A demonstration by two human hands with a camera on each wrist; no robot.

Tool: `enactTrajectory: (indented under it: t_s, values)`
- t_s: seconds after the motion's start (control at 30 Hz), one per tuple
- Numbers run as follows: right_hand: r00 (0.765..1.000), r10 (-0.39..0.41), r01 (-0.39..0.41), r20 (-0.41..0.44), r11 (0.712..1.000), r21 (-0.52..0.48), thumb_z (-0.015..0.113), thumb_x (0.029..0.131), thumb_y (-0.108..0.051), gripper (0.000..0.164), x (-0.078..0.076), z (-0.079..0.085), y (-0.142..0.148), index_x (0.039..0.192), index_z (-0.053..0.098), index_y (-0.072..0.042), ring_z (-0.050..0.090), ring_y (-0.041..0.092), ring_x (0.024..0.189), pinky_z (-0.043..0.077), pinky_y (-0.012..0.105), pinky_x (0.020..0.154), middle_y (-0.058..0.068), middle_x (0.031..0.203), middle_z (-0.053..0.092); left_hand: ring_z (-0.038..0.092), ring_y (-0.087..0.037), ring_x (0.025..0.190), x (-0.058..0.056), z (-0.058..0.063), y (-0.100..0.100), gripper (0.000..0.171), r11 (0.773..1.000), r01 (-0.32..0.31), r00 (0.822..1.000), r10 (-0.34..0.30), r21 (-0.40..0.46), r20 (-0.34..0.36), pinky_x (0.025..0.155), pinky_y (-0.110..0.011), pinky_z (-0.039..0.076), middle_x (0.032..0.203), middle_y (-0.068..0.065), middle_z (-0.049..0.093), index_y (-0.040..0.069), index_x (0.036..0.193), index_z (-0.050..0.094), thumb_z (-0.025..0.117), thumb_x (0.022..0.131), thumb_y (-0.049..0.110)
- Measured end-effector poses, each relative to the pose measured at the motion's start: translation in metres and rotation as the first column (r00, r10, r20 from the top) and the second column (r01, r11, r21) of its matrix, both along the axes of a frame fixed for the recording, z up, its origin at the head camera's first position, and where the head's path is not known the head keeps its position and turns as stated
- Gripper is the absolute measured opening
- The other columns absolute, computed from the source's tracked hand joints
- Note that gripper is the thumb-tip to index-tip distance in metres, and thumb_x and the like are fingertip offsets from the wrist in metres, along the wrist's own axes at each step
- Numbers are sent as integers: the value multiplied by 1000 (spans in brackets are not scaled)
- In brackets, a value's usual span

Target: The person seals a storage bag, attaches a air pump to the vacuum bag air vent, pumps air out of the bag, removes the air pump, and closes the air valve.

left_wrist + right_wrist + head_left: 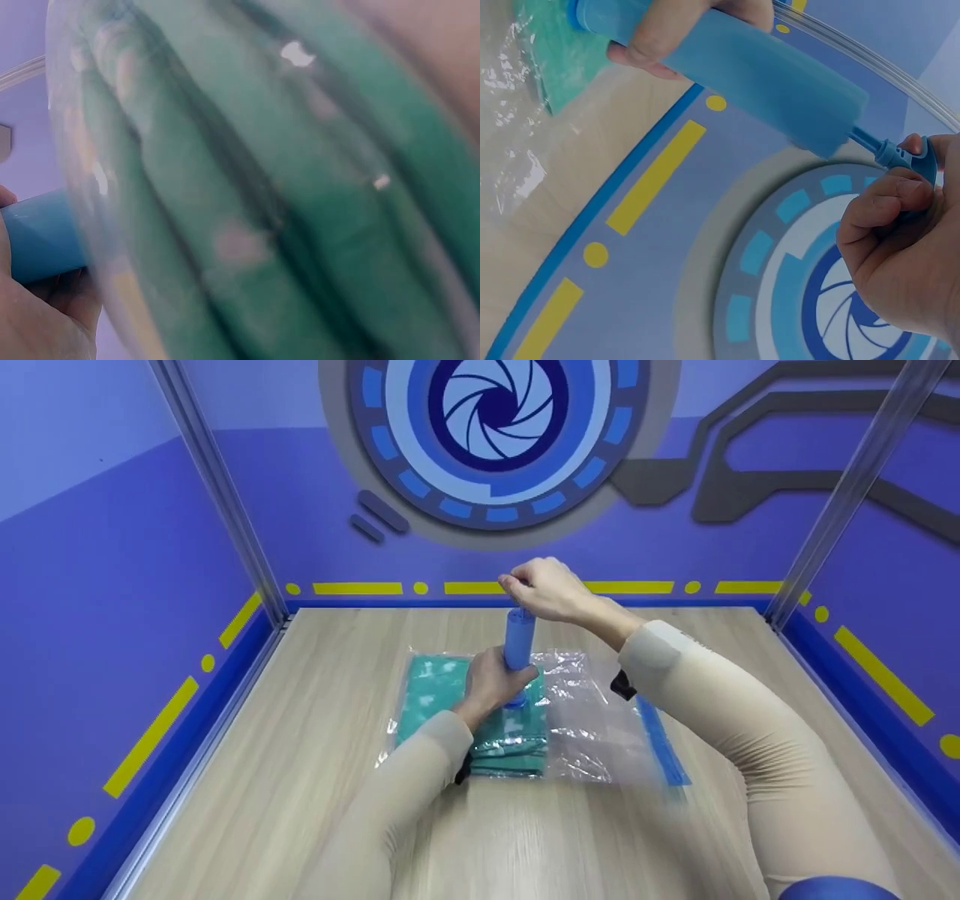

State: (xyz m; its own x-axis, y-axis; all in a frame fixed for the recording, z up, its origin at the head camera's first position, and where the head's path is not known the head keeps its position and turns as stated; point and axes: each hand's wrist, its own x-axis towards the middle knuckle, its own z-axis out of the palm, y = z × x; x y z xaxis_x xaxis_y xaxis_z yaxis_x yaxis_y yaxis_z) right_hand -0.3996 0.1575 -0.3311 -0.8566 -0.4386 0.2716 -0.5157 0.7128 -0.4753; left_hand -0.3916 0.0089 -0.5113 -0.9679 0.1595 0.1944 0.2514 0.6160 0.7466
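Note:
A blue hand pump (519, 639) stands upright on a clear plastic bag (589, 727) that lies on the wooden table. My left hand (495, 679) grips the lower part of the pump's barrel. The right hand (900, 232) holds the pump's handle (928, 159) with curled fingers, a short length of rod showing above the barrel. Folded green cloth (435, 682) with pale patches fills the bag's left part. Close up in the left wrist view, its folds (225, 187) bulge beneath the film. The bag's right part is flat and wrinkled.
A blue zip strip (664, 742) runs along the bag's right edge. Wood-grain tabletop (300, 780) surrounds the bag. Blue-purple panels (300, 525) with yellow dashes wall off the back and sides, with metal posts (240, 510) at the corners.

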Motion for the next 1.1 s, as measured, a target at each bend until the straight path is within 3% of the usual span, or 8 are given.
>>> enactTrajectory:
  t_s: [0.1, 0.23, 0.37, 0.67, 0.8, 0.93, 1.1]
  values:
    - [1000, -15, 15, -21, 1000, -5, 56, 117, -37, 49, 3, 17, 2, 71, 55, -20, 42, 11, 54, 35, 28, 57, -6, 63, 49, 71, -14, 77, 0, 1, 1, 28, 1000, -7, 1000, 7, 3, 5, 85, -42, 66, 96, -2, 84, 12, 110, 78, 82, 97, 36]
    - [998, -55, 53, -38, 998, -43, 57, 117, -38, 47, 6, 42, 2, 74, 60, -19, 42, 10, 54, 34, 27, 55, -6, 64, 52, 73, -16, 84, 2, -2, 1, 34, 999, -23, 998, 21, 31, 61, 93, -45, 67, 105, -3, 85, 11, 117, 78, 82, 95, 37]
    - [994, -88, 84, -62, 995, -57, 56, 117, -38, 52, 7, 68, 1, 69, 54, -19, 37, 9, 52, 31, 25, 52, -7, 60, 46, 78, -19, 96, 3, -2, 1, 41, 999, -30, 996, 26, 45, 87, 103, -50, 67, 117, -5, 85, 10, 127, 77, 82, 96, 37]
    - [981, -144, 133, -128, 987, -94, 54, 118, -36, 58, 13, 118, -5, 62, 49, -18, 34, 6, 48, 26, 22, 47, -9, 55, 42, 82, -24, 106, 1, 0, 1, 45, 999, -31, 996, 27, 44, 90, 108, -52, 66, 122, -7, 86, 9, 131, 75, 82, 97, 39]
    - [978, -144, 131, -152, 987, -96, 54, 117, -34, 58, 15, 125, -9, 62, 52, -18, 35, 5, 48, 26, 22, 46, -9, 55, 45, 82, -25, 111, 0, 0, 1, 49, 999, -31, 995, 26, 45, 92, 110, -53, 64, 125, -8, 85, 9, 135, 74, 81, 97, 39]
    - [977, -149, 133, -151, 985, -110, 53, 118, -35, 57, 13, 122, -12, 63, 54, -19, 37, 5, 49, 28, 22, 46, -9, 56, 46, 82, -25, 111, 1, 0, 1, 49, 998, -36, 995, 31, 43, 93, 111, -53, 64, 126, -8, 84, 9, 136, 73, 81, 98, 39]
    - [976, -149, 129, -162, 984, -124, 53, 116, -32, 59, 7, 117, -13, 60, 44, -19, 31, 6, 47, 24, 22, 46, -10, 53, 37, 82, -22, 104, 0, 0, 1, 45, 999, -37, 996, 36, 13, 76, 108, -51, 66, 120, -7, 86, 10, 129, 76, 80, 96, 40]
